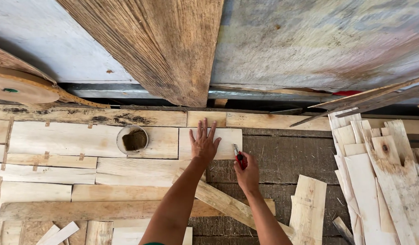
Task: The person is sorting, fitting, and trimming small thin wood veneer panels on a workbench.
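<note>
The left hand [204, 144] lay flat with fingers spread on a pale veneer piece [223, 141], pressing it down without gripping anything, while the right hand [247, 174] was closed around a red utility knife [238, 157] whose blade tip met the sheet's right-hand edge, just to the right of the flat palm. To do the cut well, I judged the pressing hand should keep its weight even so the thin sheet could not slide, and its fingertips should stay clear of the blade's line; the knife wanted a steady, shallow pull along the edge rather than a forced one, since veneer like this probably splits along the grain. Beyond the knife to the right the dark workbench [282, 156] lay bare — the best room for the blade hand to travel. Left of the pressing hand sat a small round tin [133, 139] with brown paste, near but apart from the sheet, and further left a tape roll [19, 88]. Under both forearms a diagonal wooden slat [227, 204] crossed the surface, which could catch an elbow drawn back. Far right of the knife a loose veneer pile [377, 172] crowded that side, and past the fingertips a big rough plank [164, 45] leaned over the back edge
</note>
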